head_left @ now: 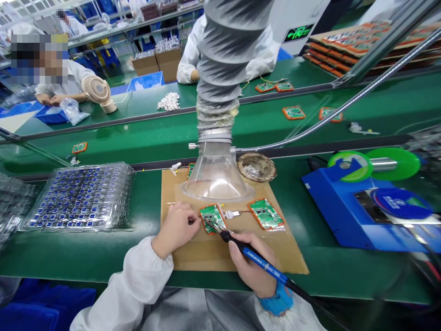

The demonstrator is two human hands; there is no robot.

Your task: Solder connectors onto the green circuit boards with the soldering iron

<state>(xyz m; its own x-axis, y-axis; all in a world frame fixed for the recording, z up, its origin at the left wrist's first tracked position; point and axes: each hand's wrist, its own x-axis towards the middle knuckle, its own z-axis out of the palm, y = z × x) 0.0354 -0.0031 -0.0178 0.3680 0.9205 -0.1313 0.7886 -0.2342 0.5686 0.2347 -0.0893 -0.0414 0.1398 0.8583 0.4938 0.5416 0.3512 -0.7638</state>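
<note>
My right hand (250,264) is closed around a blue and black soldering iron (257,258), whose tip rests on a green circuit board with an orange rim (212,217). My left hand (175,228) is closed in a pinch at that board's left edge, holding something thin that I cannot make out. Both boards lie on a brown cardboard mat (206,253). The second orange-rimmed board (266,214) sits to the right, with a small white connector (232,214) between the two. A clear fume hood funnel (216,177) hangs just behind them.
A tray of small blue parts (79,197) lies at left. At right stands a blue soldering station (361,216) with green solder spools (392,163). A round tip cleaner (257,167) sits behind the mat. Other people work beyond the conveyor (138,138), which carries more boards.
</note>
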